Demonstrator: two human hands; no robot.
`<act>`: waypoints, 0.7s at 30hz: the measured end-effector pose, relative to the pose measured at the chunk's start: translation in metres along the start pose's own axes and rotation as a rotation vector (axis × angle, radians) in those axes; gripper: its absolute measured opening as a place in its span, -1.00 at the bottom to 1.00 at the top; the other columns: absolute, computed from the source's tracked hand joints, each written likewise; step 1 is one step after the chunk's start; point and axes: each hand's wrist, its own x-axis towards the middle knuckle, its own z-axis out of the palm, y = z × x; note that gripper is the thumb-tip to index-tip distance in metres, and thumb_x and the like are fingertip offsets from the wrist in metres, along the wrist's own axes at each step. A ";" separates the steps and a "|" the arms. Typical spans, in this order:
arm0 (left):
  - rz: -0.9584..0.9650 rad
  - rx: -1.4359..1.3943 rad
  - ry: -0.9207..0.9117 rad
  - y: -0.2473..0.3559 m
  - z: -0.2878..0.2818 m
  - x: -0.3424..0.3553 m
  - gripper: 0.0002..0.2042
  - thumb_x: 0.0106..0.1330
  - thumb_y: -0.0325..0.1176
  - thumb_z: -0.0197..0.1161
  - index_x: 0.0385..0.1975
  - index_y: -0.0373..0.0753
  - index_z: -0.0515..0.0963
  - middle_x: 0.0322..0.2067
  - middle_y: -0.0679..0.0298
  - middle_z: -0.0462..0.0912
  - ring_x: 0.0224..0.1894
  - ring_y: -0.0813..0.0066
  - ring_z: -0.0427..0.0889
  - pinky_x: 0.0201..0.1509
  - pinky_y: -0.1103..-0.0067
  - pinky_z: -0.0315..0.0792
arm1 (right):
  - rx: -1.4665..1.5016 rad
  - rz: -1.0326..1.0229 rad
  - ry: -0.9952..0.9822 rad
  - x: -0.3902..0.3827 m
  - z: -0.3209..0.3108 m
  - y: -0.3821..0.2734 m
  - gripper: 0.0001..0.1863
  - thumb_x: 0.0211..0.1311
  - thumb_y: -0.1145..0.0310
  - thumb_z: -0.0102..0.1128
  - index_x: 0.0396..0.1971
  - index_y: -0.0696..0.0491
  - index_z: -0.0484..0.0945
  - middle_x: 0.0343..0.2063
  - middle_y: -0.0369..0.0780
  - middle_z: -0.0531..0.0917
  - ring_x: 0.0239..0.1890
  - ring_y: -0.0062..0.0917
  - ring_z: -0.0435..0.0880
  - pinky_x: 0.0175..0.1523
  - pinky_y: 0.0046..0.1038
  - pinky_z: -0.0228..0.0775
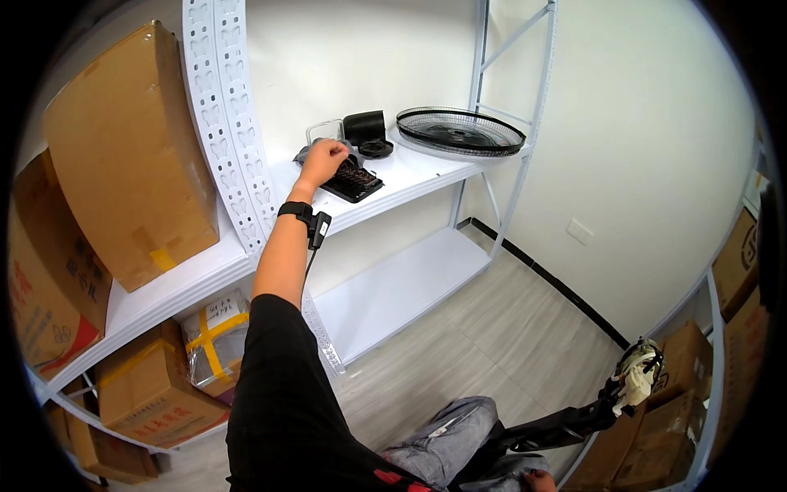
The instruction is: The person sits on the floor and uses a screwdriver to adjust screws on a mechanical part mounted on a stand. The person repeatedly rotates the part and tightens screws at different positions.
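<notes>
My left hand (325,157) reaches over the white shelf, its fingers closed in a pinch. What lies between them, if anything, I cannot make out. Beneath it is a crumpled grey plastic bag (354,155), beside a flat black tray-like part (352,193) with a brownish mesh or coil pattern. Just beyond stand a black rounded housing (366,125) and a small black round part (376,149). Only a bit of my right hand (539,480) shows at the lower edge. Near it a black fan pole (557,425) slants up to an exposed fan motor (638,377).
A black-rimmed wire fan grille (461,131) lies on the shelf's right part. Metal uprights (225,107) frame the shelf, above a lower shelf board (402,287). A tall cardboard box (135,152) and several others stand at left; more boxes (656,443) line the right.
</notes>
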 end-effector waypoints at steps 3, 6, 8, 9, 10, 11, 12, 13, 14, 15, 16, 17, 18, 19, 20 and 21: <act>-0.083 -0.273 0.008 0.054 -0.017 -0.006 -0.85 0.37 -0.42 0.38 -0.20 -0.36 0.69 -0.29 0.32 0.74 -0.26 0.64 0.65 -0.13 0.63 0.53 | 0.011 0.000 0.017 0.004 -0.015 0.013 -0.48 0.43 0.12 0.29 0.27 0.06 0.56 -0.44 -0.16 0.72 -0.54 -0.48 0.62 -0.42 -0.35 0.47; -0.002 -0.533 -0.080 0.120 -0.038 -0.035 -0.91 0.37 -0.48 0.35 -0.23 -0.36 0.69 -0.29 0.30 0.74 -0.23 0.61 0.66 -0.11 0.63 0.54 | -0.061 -0.076 0.226 -0.050 -0.022 -0.046 -0.76 0.22 0.32 0.44 -0.37 0.24 0.72 -0.58 -0.13 0.73 -0.56 -0.41 0.71 -0.45 -0.26 0.52; 0.038 -0.665 -0.148 0.148 -0.049 -0.069 -0.92 0.35 -0.51 0.36 -0.25 -0.38 0.69 -0.26 0.25 0.77 -0.17 0.57 0.71 -0.04 0.64 0.58 | -0.210 -0.144 0.393 -0.104 -0.045 -0.097 -0.79 0.15 0.32 0.49 -0.37 0.17 0.75 -0.49 -0.10 0.77 -0.40 -0.48 0.75 -0.24 -0.33 0.53; 0.070 -0.653 -0.154 0.154 -0.052 -0.087 -0.92 0.33 -0.54 0.38 -0.25 -0.39 0.68 -0.25 0.23 0.76 -0.17 0.55 0.71 -0.02 0.62 0.59 | -0.223 -0.157 0.468 -0.127 -0.048 -0.127 -0.79 0.13 0.32 0.49 -0.35 0.16 0.75 -0.52 -0.10 0.74 -0.44 -0.48 0.70 -0.27 -0.32 0.51; 0.123 -0.687 -0.183 0.164 -0.035 -0.097 -0.92 0.30 -0.57 0.40 -0.25 -0.39 0.68 -0.23 0.22 0.76 -0.17 0.53 0.71 -0.01 0.60 0.60 | -0.154 -0.253 0.552 -0.141 -0.056 -0.113 -0.82 0.13 0.37 0.47 -0.36 0.18 0.74 -0.56 -0.11 0.70 -0.50 -0.44 0.64 -0.31 -0.32 0.48; 0.159 -0.713 -0.209 0.178 -0.032 -0.114 -0.91 0.27 -0.61 0.40 -0.27 -0.39 0.66 -0.24 0.21 0.75 -0.17 0.51 0.71 -0.02 0.58 0.60 | -0.029 -0.386 0.610 -0.160 -0.057 -0.130 -0.85 0.12 0.45 0.45 -0.34 0.19 0.71 -0.52 -0.11 0.67 -0.48 -0.41 0.62 -0.32 -0.33 0.45; 0.198 -0.758 -0.240 0.189 -0.018 -0.130 -0.90 0.23 -0.65 0.41 -0.29 -0.39 0.65 -0.25 0.19 0.74 -0.18 0.49 0.70 -0.02 0.56 0.60 | -0.065 -0.424 0.752 -0.181 -0.057 -0.143 -0.86 0.12 0.52 0.42 -0.32 0.19 0.66 -0.42 -0.12 0.64 -0.40 -0.42 0.62 -0.29 -0.37 0.44; 0.195 -0.866 -0.294 0.194 -0.003 -0.148 -0.88 0.21 -0.68 0.39 -0.31 -0.38 0.63 -0.26 0.19 0.72 -0.19 0.49 0.69 -0.04 0.54 0.59 | -0.060 -0.541 0.828 -0.203 -0.058 -0.166 -0.87 0.13 0.53 0.41 -0.32 0.19 0.64 -0.37 -0.12 0.63 -0.36 -0.42 0.61 -0.26 -0.39 0.45; 0.189 -0.966 -0.349 0.202 0.010 -0.166 -0.87 0.19 -0.72 0.38 -0.33 -0.37 0.61 -0.28 0.18 0.71 -0.20 0.48 0.68 -0.05 0.53 0.59 | -0.062 -0.662 0.905 -0.223 -0.058 -0.188 -0.87 0.14 0.54 0.40 -0.33 0.18 0.63 -0.33 -0.12 0.62 -0.32 -0.42 0.61 -0.23 -0.41 0.45; 0.191 -1.054 -0.408 0.216 0.029 -0.187 -0.86 0.19 -0.73 0.37 -0.34 -0.36 0.60 -0.29 0.18 0.70 -0.21 0.48 0.67 -0.06 0.54 0.58 | 0.009 -0.714 0.938 -0.241 -0.057 -0.199 -0.88 0.15 0.55 0.39 -0.33 0.18 0.63 -0.31 -0.14 0.63 -0.30 -0.44 0.61 -0.21 -0.43 0.45; 0.190 -1.129 -0.475 0.230 0.048 -0.206 -0.84 0.18 -0.75 0.35 -0.35 -0.36 0.59 -0.29 0.18 0.69 -0.21 0.49 0.66 -0.08 0.54 0.57 | 0.085 -0.768 0.970 -0.256 -0.052 -0.205 -0.89 0.15 0.56 0.38 -0.33 0.17 0.64 -0.29 -0.16 0.64 -0.29 -0.45 0.61 -0.20 -0.45 0.45; 0.131 -1.197 -0.526 0.251 0.068 -0.224 -0.84 0.18 -0.75 0.35 -0.34 -0.35 0.59 -0.28 0.17 0.69 -0.21 0.49 0.66 -0.08 0.54 0.56 | 0.158 -0.759 0.977 -0.274 -0.048 -0.212 -0.88 0.15 0.56 0.39 -0.31 0.16 0.65 -0.27 -0.17 0.65 -0.28 -0.47 0.61 -0.19 -0.46 0.45; 0.056 -1.246 -0.564 0.267 0.081 -0.246 -0.84 0.18 -0.75 0.35 -0.32 -0.35 0.60 -0.27 0.17 0.68 -0.21 0.50 0.66 -0.08 0.55 0.56 | 0.227 -0.764 0.967 -0.289 -0.040 -0.220 -0.87 0.14 0.57 0.39 -0.29 0.15 0.67 -0.26 -0.19 0.67 -0.28 -0.49 0.61 -0.19 -0.47 0.45; 0.005 -1.306 -0.625 0.286 0.098 -0.265 -0.84 0.19 -0.74 0.35 -0.31 -0.35 0.61 -0.26 0.17 0.69 -0.21 0.50 0.66 -0.08 0.55 0.56 | 0.265 -0.789 0.965 -0.299 -0.035 -0.220 -0.85 0.14 0.58 0.39 -0.27 0.15 0.68 -0.23 -0.18 0.68 -0.27 -0.49 0.64 -0.18 -0.48 0.47; -0.051 -1.356 -0.683 0.305 0.114 -0.280 -0.84 0.19 -0.73 0.35 -0.29 -0.35 0.62 -0.25 0.17 0.69 -0.21 0.50 0.66 -0.08 0.56 0.56 | 0.304 -0.821 0.961 -0.307 -0.031 -0.218 -0.83 0.14 0.58 0.39 -0.24 0.15 0.68 -0.20 -0.17 0.69 -0.26 -0.50 0.66 -0.16 -0.49 0.49; -0.045 -1.362 -0.738 0.323 0.128 -0.294 -0.84 0.20 -0.70 0.34 -0.27 -0.35 0.61 -0.27 0.17 0.67 -0.22 0.47 0.64 -0.08 0.55 0.55 | 0.327 -0.858 0.946 -0.316 -0.026 -0.217 -0.81 0.13 0.59 0.39 -0.22 0.15 0.69 -0.17 -0.16 0.70 -0.25 -0.50 0.68 -0.15 -0.49 0.51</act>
